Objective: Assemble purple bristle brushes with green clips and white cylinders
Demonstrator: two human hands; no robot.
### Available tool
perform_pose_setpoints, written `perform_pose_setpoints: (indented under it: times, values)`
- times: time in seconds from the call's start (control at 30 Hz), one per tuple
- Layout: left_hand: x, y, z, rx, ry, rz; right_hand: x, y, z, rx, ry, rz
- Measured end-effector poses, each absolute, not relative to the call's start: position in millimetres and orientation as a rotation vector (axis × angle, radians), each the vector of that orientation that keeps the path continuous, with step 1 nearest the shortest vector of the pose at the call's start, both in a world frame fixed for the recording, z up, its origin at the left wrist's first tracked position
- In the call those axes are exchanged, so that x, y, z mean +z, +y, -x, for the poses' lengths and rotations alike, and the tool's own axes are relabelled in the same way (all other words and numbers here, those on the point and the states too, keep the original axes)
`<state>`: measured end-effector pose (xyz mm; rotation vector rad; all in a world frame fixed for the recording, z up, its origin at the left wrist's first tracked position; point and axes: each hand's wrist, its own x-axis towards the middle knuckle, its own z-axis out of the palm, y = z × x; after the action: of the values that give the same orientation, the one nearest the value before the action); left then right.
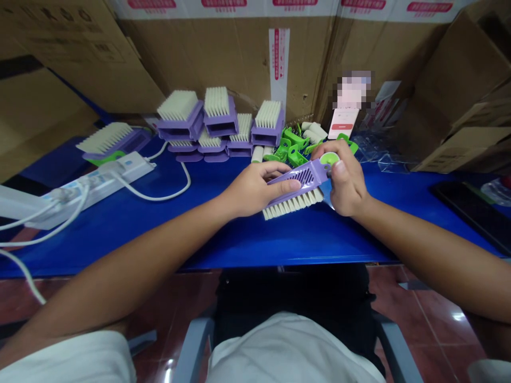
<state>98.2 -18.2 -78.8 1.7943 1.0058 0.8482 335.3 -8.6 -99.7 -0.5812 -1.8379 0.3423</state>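
Observation:
My left hand (259, 189) is closed around a purple brush (305, 178) with cream bristles pointing down, thumb on its slotted side. At the brush's right end is a round green and white piece (329, 158). My right hand (346, 178) is closed on this piece, its thumb pressed against it. Below the right thumb shows a shiny bluish sliver, too little visible to name. Behind the hands lie loose green plastic parts (293, 149) and white rollers (315, 131). Several purple brush bodies (223, 127) with bristles up are stacked to the left of them.
A white power strip (93, 186) with cables lies on the left of the blue table (223, 247). Near it rests a purple and green brush (114, 141). Cardboard boxes (223, 58) wall the back. Clear plastic pieces (393, 159) and a dark flat object (475, 213) are at right.

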Motion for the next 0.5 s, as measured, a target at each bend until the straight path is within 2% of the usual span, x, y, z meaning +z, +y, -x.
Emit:
perform_pose_setpoints:
  times: [0.33, 0.5]
  values:
    - [-84, -9, -94, 0.908, 1.069, -1.825, -101, 9, -343, 0.976, -1.83, 0.676]
    - [-81, -11, -94, 0.881, 1.07, -1.831, -100, 7, -346, 0.863, -1.87, 0.656]
